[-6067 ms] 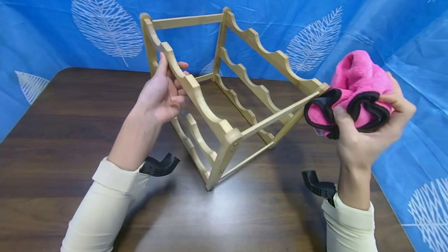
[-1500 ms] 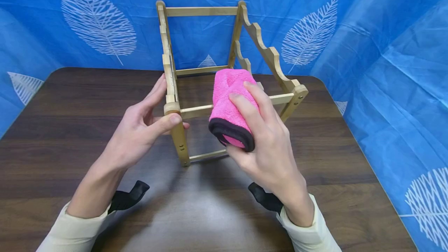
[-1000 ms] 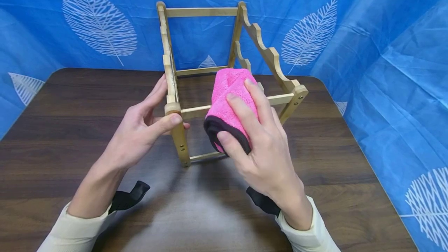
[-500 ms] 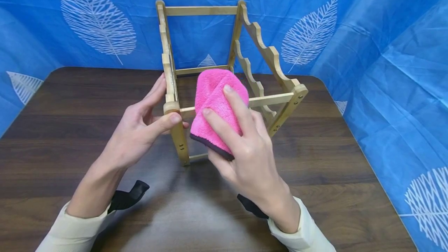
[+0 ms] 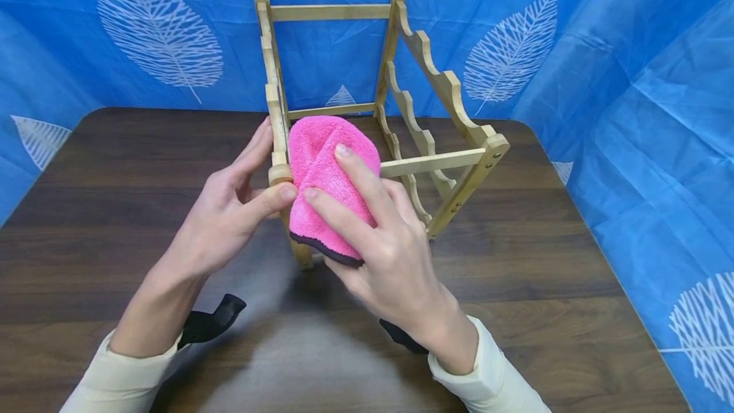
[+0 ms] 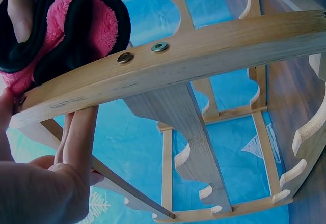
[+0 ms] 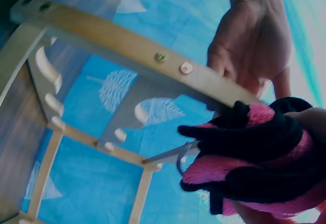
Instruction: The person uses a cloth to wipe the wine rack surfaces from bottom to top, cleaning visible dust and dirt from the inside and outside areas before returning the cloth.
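A pale wooden rack [image 5: 436, 162] with scalloped side rails stands on the table, seen from one end in the head view. My left hand [image 5: 229, 209] holds its near left corner post, thumb on the front and fingers behind. My right hand [image 5: 384, 234] grips a folded pink cloth [image 5: 327, 164] with black edging. The cloth covers the left end of the near top rail, right beside my left thumb. In the left wrist view, the black-edged folds of the cloth [image 6: 104, 30] lie against the end of the post [image 6: 204, 51], which bears metal screws.
The dark wood table [image 5: 545, 260] extends around the rack. Behind and to the right hangs a blue sheet [image 5: 631, 145] with white leaf prints. Black wrist mounts [image 5: 212, 320] sit at both cuffs.
Earlier, my right hand held the cloth at the right of a turned rack; the rack now faces me squarely. Lately the cloth has slid left along the near top rail to the left corner.
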Available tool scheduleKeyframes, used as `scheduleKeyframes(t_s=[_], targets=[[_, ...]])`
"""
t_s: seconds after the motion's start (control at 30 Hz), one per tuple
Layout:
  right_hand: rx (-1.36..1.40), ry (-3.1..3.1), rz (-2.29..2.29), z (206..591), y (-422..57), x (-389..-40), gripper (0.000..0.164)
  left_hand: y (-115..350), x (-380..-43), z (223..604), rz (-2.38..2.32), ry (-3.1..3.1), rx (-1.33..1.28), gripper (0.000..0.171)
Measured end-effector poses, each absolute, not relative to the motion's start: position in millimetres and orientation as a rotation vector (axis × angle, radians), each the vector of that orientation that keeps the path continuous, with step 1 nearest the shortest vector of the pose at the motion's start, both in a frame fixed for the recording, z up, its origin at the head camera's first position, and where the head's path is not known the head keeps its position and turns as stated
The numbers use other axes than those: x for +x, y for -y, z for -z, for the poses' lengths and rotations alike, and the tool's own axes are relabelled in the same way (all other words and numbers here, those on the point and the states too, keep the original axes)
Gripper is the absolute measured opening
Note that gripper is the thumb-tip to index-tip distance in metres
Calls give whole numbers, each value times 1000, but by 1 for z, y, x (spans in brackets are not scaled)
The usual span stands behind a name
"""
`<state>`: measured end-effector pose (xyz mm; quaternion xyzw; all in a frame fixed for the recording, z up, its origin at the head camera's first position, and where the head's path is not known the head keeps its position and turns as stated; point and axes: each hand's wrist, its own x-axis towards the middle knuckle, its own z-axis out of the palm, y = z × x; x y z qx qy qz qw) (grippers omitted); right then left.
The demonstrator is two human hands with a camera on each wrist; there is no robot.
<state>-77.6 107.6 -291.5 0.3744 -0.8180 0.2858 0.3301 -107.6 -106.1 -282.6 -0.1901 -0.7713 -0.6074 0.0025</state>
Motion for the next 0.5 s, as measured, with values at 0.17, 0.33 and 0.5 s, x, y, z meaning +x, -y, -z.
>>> scheduleKeyframes(t_s=[0.17,0.33,0.5], targets=[[949,2092,-672,294,-107,-81,51,107,-109,282,1887,2426,-620,71],[887,2131,-591,292,-110,-78,44,108,-110,282,1850,2451,-621,71],[801,2245,-559,280,-124,-71,47,109,-110,281,1812,2480,-633,72]])
